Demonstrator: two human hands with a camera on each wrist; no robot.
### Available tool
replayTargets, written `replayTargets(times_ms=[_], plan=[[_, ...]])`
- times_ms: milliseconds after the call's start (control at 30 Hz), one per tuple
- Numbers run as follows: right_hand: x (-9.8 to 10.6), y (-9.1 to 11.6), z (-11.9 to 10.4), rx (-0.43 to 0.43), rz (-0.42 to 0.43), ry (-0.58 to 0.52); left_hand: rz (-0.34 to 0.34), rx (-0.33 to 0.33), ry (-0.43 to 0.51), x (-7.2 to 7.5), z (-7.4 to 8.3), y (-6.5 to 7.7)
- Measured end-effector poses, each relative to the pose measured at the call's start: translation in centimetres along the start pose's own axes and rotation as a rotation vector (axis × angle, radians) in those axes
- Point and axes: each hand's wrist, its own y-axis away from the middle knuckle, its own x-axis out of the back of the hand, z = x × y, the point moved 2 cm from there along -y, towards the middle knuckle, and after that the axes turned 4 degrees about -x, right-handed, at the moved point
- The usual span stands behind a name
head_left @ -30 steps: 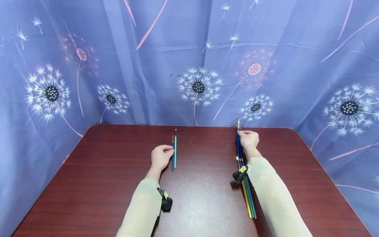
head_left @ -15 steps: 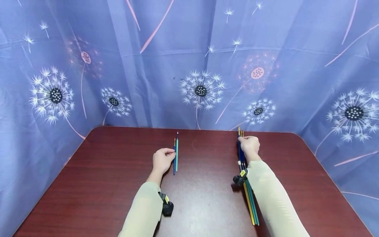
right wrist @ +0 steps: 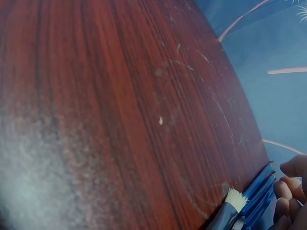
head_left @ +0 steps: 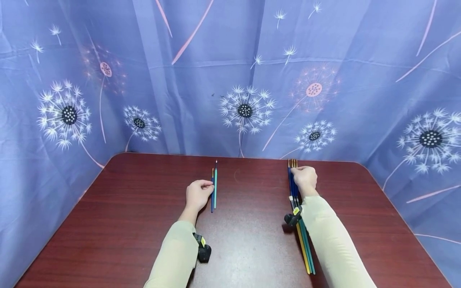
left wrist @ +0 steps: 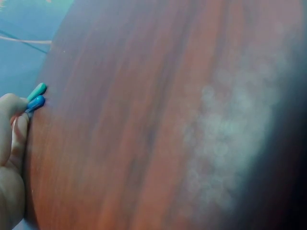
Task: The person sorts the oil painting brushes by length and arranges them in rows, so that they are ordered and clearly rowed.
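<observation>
In the head view my left hand (head_left: 197,197) pinches a thin blue paintbrush (head_left: 212,202) lying on the table. A slim teal paintbrush (head_left: 215,190) lies close along its right side. The rounded handle ends of the blue brush (left wrist: 37,102) and the teal brush (left wrist: 39,89) show beside the fingers in the left wrist view. Over at the back right, my right hand (head_left: 305,179) has its fingertips on a row of blue paintbrushes (head_left: 291,180), apparently pinching one. Their brown bristles point to the table's far edge. In the right wrist view, curled fingers (right wrist: 288,191) partly hide the row.
Nearer me, below the blue row, lie longer brushes with a yellow handle (head_left: 303,250) and green handles (head_left: 308,248). One has a broad pale bristle tip (right wrist: 236,199). A blue dandelion-print curtain (head_left: 191,88) hangs behind the dark red table (head_left: 248,224).
The leftmost blue paintbrush under my right hand has slid back toward me, so its tip now lines up with the others. The head view tilted slightly. My left hand holds its place.
</observation>
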Motion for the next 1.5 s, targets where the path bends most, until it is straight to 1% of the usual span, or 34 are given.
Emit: replayTargets(times_ms=[133,267,400,733,933,1167,1333,1500], plan=[[0.2,0.3,0.1,0.000,0.003,-0.008,-0.001,-0.007,0.001,0.0,0.1,0.0],[0.2,0.6,-0.1,0.019,0.021,-0.035,0.001,-0.016,0.010,0.0,0.2,0.0],[0.1,1.1,-0.4,0.057,0.032,-0.062,0.000,-0.012,0.012,0.1,0.2,0.1],[-0.9,2.6,-1.6,0.151,0.052,-0.075,-0.011,-0.003,0.014,0.4,0.4,0.4],[-1.9,3.9,-2.5,0.183,0.018,-0.120,-0.011,-0.005,0.012,0.5,0.6,0.6],[-3.0,5.3,-3.4,0.196,-0.036,-0.171,-0.007,-0.007,0.005,0.4,0.7,0.6],[-3.8,6.2,-4.0,0.202,-0.072,-0.184,-0.004,-0.008,0.010,0.4,0.8,0.6],[-4.7,6.9,-4.5,0.233,-0.088,-0.177,0.002,-0.006,0.010,0.5,0.7,0.6]])
